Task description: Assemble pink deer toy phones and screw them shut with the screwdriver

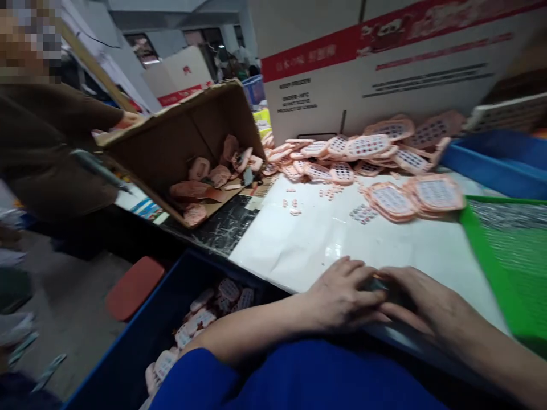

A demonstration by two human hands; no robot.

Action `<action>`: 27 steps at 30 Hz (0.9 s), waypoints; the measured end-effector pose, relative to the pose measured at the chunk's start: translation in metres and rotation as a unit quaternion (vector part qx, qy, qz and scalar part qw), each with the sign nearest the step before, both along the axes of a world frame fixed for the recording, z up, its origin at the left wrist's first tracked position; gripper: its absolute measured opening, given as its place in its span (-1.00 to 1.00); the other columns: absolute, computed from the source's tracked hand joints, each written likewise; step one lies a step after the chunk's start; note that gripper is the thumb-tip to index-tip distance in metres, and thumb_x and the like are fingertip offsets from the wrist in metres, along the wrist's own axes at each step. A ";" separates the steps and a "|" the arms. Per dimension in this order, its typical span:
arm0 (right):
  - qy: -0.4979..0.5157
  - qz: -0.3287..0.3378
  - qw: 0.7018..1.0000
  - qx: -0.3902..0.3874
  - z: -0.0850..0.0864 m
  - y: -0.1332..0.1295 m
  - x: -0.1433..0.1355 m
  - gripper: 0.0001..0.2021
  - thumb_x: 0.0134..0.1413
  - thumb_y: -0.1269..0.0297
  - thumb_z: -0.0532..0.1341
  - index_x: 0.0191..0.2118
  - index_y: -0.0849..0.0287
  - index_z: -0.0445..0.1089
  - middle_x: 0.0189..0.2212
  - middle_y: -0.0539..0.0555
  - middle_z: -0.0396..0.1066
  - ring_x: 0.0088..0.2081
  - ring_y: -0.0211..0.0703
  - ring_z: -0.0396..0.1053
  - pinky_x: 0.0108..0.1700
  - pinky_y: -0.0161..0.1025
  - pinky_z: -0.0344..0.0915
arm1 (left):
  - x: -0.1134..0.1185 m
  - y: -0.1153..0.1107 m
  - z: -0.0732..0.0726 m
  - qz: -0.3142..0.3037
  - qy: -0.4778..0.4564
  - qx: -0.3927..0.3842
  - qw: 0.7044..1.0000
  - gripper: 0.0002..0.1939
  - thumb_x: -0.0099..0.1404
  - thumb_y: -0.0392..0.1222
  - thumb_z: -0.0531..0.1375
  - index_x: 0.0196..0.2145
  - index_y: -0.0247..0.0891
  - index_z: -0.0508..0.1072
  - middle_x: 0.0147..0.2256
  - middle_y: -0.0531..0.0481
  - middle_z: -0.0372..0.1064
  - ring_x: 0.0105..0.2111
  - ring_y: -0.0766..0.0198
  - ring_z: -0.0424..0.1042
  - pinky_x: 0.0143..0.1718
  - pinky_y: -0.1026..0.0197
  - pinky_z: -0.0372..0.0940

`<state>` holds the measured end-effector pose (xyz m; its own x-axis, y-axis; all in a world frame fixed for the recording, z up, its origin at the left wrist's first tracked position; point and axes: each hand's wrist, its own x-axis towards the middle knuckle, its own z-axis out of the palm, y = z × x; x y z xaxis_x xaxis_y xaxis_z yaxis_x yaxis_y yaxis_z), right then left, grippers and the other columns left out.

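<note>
here, left hand [342, 293] and right hand [427, 299] meet, curled, by the near edge of the white sheet [294, 242]; whether they grasp anything, i cannot tell; pink pieces [438, 192] lie farther off.

Desk surface [277, 245]: white, glossy; scratched black strip [226, 230] at its left edge. Pink pieces [367, 146] heaped along the far edge: pale salmon, light faces patterned with rows of dark dots, some reddish. Two stacks [393, 200] nearer the right edge: same pink rims, whitish panels gridded in grey-blue. Carton [307, 114] beyond the far edge: white, broad red band, black and red lettering. Open box [166, 154] at the far left corner: plain brown. Shallow tray [504, 171], far right corner: blue. Tray [478, 250], right edge: bright green, contents streaked with pale glints.
</note>
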<state>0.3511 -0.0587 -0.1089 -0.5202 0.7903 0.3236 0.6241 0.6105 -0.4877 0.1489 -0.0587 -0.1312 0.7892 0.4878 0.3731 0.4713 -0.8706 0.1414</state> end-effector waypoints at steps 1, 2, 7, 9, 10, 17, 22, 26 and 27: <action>-0.005 0.030 0.999 -0.009 0.004 -0.006 0.000 -0.74 0.24 0.16 0.11 -0.09 0.04 0.51 -0.25 0.29 0.60 -0.23 0.07 0.63 -0.20 -0.06 0.62 | 0.000 -0.003 0.002 -0.012 -0.018 -0.011 1.000 -0.63 0.47 0.07 0.17 -0.06 -0.28 0.56 0.05 -0.28 0.48 0.02 0.08 0.45 0.08 0.04 0.42; -0.009 0.045 0.999 -0.005 0.009 -0.013 0.002 -0.73 0.25 0.23 0.11 -0.05 0.09 0.50 -0.23 0.27 0.60 -0.20 0.05 0.62 -0.17 -0.04 0.63 | -0.001 -0.007 0.003 -0.018 -0.045 -0.022 0.999 -0.66 0.49 0.03 0.15 -0.10 -0.30 0.57 -0.01 -0.28 0.51 -0.03 0.12 0.48 0.04 0.08 0.44; 0.060 -0.068 0.948 0.307 0.048 -0.048 0.031 -0.70 0.28 0.33 0.21 0.10 0.01 0.40 0.03 0.19 0.46 0.17 -0.06 0.44 0.29 -0.03 0.40 | -0.010 -0.010 -0.009 0.006 -0.136 -0.026 0.990 -0.75 0.48 -0.21 0.14 0.02 -0.20 0.53 0.10 -0.27 0.47 0.05 0.02 0.52 0.01 0.01 0.52; 0.122 -0.243 0.839 0.471 0.064 -0.051 0.055 -0.68 0.27 0.16 0.25 0.11 -0.10 0.33 0.18 0.09 0.35 0.36 0.00 0.22 0.49 0.07 0.07 | -0.015 -0.003 -0.016 0.001 -0.158 -0.024 0.987 -0.73 0.45 -0.21 0.18 0.06 -0.13 0.53 0.22 -0.23 0.38 0.07 0.00 0.53 0.01 0.02 0.53; 0.159 -0.333 0.790 0.489 0.070 -0.049 0.069 -0.65 0.30 0.13 0.20 0.16 -0.08 0.29 0.29 0.09 0.24 0.46 0.05 0.05 0.52 0.13 -0.05 | -0.018 0.000 -0.018 -0.003 -0.159 -0.034 0.987 -0.72 0.45 -0.23 0.17 0.07 -0.10 0.52 0.23 -0.19 0.38 0.07 0.00 0.53 0.03 0.02 0.53; 0.290 -0.312 0.896 0.124 0.064 0.008 0.165 -0.44 0.38 -0.24 -0.18 0.20 0.09 0.04 0.00 0.04 0.32 0.18 -0.21 0.32 0.15 -0.12 0.39 | -0.026 -0.002 -0.008 -0.044 -0.050 -0.069 0.995 -0.50 0.43 -0.25 0.16 0.28 0.03 0.35 0.30 -0.15 0.29 0.10 -0.07 0.52 0.10 -0.06 0.52; 0.307 -0.233 0.922 0.041 0.068 0.028 0.168 -0.37 0.16 -0.44 -0.01 -0.09 0.10 0.23 -0.31 -0.10 0.21 -0.25 -0.39 0.30 -0.24 -0.29 0.31 | 0.010 -0.003 -0.012 -0.044 -0.073 -0.045 0.995 -0.52 0.43 -0.22 0.20 0.27 0.02 0.36 0.28 -0.16 0.32 0.08 -0.05 0.52 0.05 -0.06 0.53; 0.300 -0.303 0.905 0.003 0.072 0.028 0.144 -0.18 0.04 -0.54 -0.06 0.11 0.08 0.24 -0.40 -0.06 0.25 -0.39 -0.28 0.30 -0.29 -0.24 0.37 | 0.035 0.002 -0.010 -0.067 -0.086 0.007 0.994 -0.62 0.43 -0.20 0.20 0.18 -0.11 0.42 0.14 -0.21 0.48 -0.04 -0.04 0.55 -0.09 -0.05 0.56; 0.302 -0.320 0.898 -0.002 0.069 0.031 0.140 -0.10 -0.02 -0.60 -0.10 0.12 0.09 0.25 -0.44 -0.07 0.23 -0.40 -0.27 0.29 -0.28 -0.23 0.39 | 0.036 0.004 -0.010 -0.070 -0.083 0.015 0.994 -0.64 0.44 -0.20 0.20 0.16 -0.13 0.43 0.10 -0.22 0.52 -0.06 -0.05 0.55 -0.10 -0.07 0.56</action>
<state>0.4908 -0.0280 -0.0395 0.3099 0.8668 0.3908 0.4668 0.2194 -0.8567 0.1851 -0.0546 -0.1410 0.7751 0.3646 0.5160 0.3184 -0.9308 0.1796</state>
